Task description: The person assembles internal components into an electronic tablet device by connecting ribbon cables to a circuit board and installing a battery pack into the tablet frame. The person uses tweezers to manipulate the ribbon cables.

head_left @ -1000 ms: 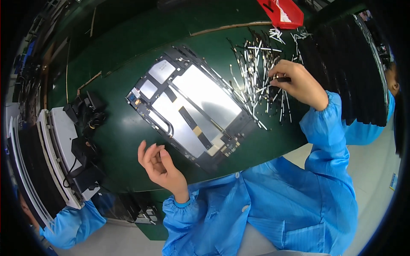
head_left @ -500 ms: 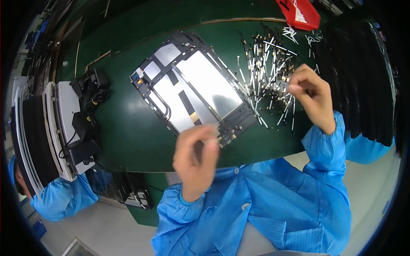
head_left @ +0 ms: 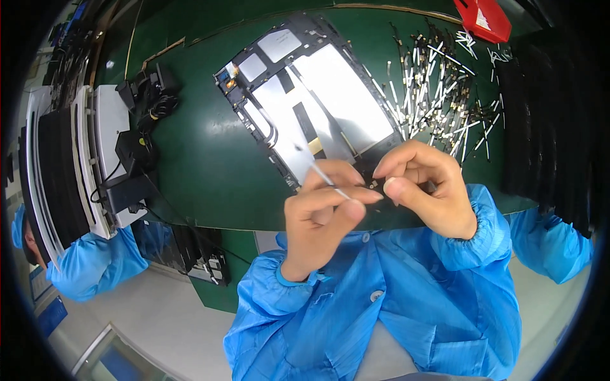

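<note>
In front of me my left hand (head_left: pixel 324 222) pinches a thin white strip cable (head_left: pixel 325 176) between thumb and fingers. The cable slants up to the left, and its upper end is blurred. Close beside it my right hand (head_left: pixel 429 190) is closed, thumb against fingertips; whatever is in that pinch is too small to make out. Both hands hover over the near end of an opened tablet-like device (head_left: pixel 346 95), hiding part of it. The device has silver battery panels, a dark frame and a dark ribbon. To its right lies a pile of white and black strip cables (head_left: pixel 438 95).
A red tray (head_left: pixel 486 22) with white pieces stands at the far right. Tall black stacked panels (head_left: pixel 549 120) line the right side. Black adapters with cords (head_left: pixel 136 149) and a stack of white-edged panels (head_left: pixel 86 165) are at left. Co-workers in blue sleeves (head_left: pixel 95 260) sit nearby.
My right hand has moved from beside the cable pile leftward and nearer, next to my left hand. A white strip cable now shows in my left hand. The view has shifted slightly.
</note>
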Demonstrator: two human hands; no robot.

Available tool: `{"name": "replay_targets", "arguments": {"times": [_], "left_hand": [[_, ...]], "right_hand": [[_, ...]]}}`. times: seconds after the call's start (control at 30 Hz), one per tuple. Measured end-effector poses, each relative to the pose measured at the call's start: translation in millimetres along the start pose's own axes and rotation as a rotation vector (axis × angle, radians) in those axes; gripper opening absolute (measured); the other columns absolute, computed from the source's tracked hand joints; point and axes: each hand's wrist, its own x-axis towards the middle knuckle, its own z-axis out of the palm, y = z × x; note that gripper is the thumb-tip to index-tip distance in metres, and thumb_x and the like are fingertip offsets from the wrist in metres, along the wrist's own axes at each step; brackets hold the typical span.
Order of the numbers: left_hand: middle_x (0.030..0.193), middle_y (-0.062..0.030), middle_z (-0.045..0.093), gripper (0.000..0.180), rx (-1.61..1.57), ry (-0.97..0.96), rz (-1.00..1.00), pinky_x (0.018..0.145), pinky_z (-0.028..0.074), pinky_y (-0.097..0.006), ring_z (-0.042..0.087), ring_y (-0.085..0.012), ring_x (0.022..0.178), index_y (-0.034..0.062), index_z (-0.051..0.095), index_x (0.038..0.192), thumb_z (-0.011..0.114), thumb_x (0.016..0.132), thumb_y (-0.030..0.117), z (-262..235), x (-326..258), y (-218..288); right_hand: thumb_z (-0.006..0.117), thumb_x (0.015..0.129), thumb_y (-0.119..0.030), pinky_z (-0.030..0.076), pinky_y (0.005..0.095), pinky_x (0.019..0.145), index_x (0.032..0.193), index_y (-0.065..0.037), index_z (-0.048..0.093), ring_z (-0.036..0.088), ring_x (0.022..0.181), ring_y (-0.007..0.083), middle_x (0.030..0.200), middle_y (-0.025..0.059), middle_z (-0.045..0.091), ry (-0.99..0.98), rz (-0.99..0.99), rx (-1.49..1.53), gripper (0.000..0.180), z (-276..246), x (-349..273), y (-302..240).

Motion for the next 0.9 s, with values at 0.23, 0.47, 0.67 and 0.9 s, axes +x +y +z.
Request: {"name": "replay_targets", "arguments": {"times": [0.23,0.47,0.67,0.9], "left_hand": [[0.118,-0.0123,0.052,0.018,-0.226,-0.109,-0.068,0.086,0.041,-0.032,0.052,-0.0194,0.099,0.0042,0.072,0.096,0.070,0.079,0.009,-11,-5,-3],[0.114,-0.0115,0.053,0.021,-0.383,-0.138,-0.116,0.083,0.045,-0.033,0.057,-0.0195,0.093,0.0045,0.070,0.085,0.078,0.067,-0.001,-23,-10,1],[0.112,-0.0124,0.054,0.024,-0.529,-0.223,-0.175,0.080,0.047,-0.033,0.058,-0.0206,0.093,0.0060,0.067,0.080,0.079,0.062,-0.005,-32,-12,4],[0.106,-0.0132,0.059,0.018,-0.054,-0.170,-0.053,0.078,0.046,-0.031,0.058,-0.0201,0.090,0.0021,0.071,0.095,0.068,0.079,0.011,-50,-19,13]], "right_hand": [[0.060,0.090,-0.010,0.039,0.0187,0.057,0.095,0.001,0.061,0.051,0.062,0.0039,0.069,0.0004,0.057,-0.331,0.306,0.211,0.013,4,12,5],[0.065,0.086,-0.008,0.040,0.0193,0.056,0.095,0.002,0.061,0.051,0.061,0.0050,0.073,0.0023,0.059,-0.490,0.434,0.329,0.014,16,15,1],[0.065,0.085,-0.006,0.035,0.0191,0.051,0.091,0.001,0.063,0.050,0.058,0.0037,0.067,-0.0001,0.057,-0.582,0.429,0.283,0.010,20,20,3],[0.068,0.079,-0.001,0.030,0.0196,0.041,0.086,0.000,0.065,0.044,0.048,0.0034,0.066,0.0002,0.061,-0.761,0.379,0.144,0.008,27,24,6]]}}
